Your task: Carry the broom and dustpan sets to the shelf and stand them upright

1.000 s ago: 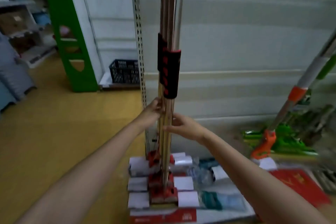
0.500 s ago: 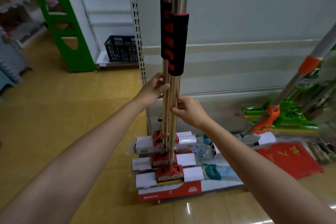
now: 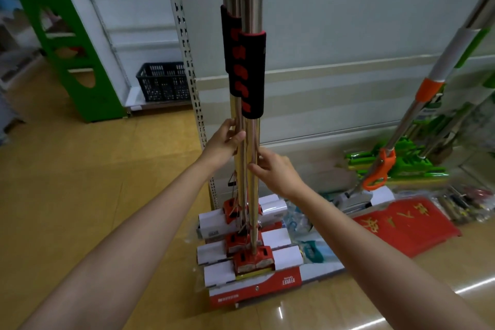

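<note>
Both hands, left hand (image 3: 223, 143) and right hand (image 3: 276, 173), grasped the upright shiny metal poles with red-and-black foam grips (image 3: 247, 142). If released unevenly, the tall bundle would likely tip off its red-and-white heads (image 3: 251, 260).

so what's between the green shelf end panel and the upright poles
In the head view, a dark plastic crate on the floor and a perforated shelf upright.

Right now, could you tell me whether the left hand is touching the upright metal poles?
Touching: the head view shows the left hand with fingers wrapped against the metal poles, no gap visible.
</note>
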Tool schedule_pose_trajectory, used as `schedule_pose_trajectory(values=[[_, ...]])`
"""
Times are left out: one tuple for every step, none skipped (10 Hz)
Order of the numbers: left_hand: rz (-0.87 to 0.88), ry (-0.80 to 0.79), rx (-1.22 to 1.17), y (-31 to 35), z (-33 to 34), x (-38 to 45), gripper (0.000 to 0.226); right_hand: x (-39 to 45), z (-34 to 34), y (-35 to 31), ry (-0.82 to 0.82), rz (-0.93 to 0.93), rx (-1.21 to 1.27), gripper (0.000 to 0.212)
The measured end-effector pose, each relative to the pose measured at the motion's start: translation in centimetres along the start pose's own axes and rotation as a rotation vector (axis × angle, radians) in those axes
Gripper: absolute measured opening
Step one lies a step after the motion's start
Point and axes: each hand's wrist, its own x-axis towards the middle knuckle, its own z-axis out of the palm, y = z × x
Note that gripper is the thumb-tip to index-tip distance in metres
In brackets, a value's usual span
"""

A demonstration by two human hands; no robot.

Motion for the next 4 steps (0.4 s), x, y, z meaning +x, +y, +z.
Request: schedule_pose_trajectory(values=[[0.003,0.013,0.031,0.0,0.0,0.1,0.036,0.0,0.3,0.1,0.012,0.040,0.008,0.034],[-0.005,0.047,0.192,0.3,0.1,0.1,0.041,-0.1,0.4,-0.2,-0.006,0.068,-0.011,0.035],[-0.055,0.058,0.235,1.1,-0.5,0.6,0.040,0.7,0.1,-0.4,-0.059,0.087,-0.053,0.036],[-0.088,0.105,0.127,1.6,-1.0,0.0,0.034,1.1,-0.6,-1.1,-0.092,0.119,-0.144,0.045]])
